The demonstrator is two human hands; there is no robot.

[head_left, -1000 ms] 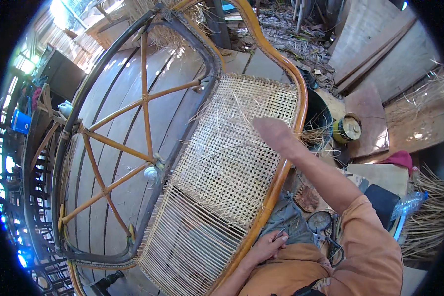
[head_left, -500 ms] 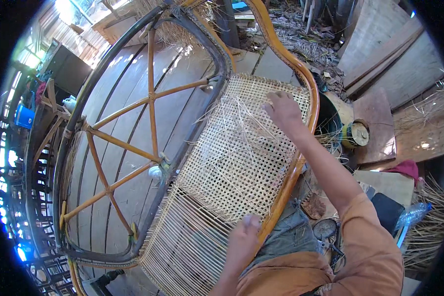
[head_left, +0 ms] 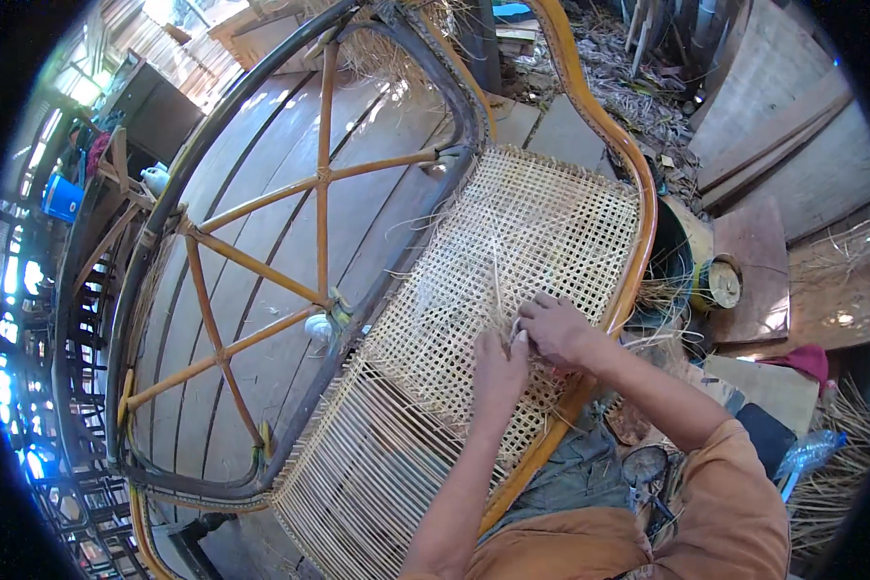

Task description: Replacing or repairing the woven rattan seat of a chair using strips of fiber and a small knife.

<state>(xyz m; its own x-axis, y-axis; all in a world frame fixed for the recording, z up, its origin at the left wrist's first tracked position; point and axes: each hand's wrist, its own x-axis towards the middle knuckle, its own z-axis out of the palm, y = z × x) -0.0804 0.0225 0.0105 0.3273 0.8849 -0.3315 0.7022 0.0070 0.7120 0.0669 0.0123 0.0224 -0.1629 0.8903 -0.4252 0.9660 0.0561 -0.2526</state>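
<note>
**Both hands meet on the woven cane seat**

The left hand (head_left: 500,372) and right hand (head_left: 554,329) touch on the woven cane panel (head_left: 512,261) of the rattan chair frame (head_left: 614,155) — fingers pinching loose cane strands (head_left: 498,290) near the panel's right rail.

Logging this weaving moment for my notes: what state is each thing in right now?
Cane seat panel: partly woven, far part a finished lattice, near part only parallel strands.
Loose cane strands: sticking up at the hands.
Left hand: on the weave, fingers at the strands.
Right hand: on the weave, pinching strands.
Rattan frame: lying on the plank floor.
Round tin: lying on its side.
</note>
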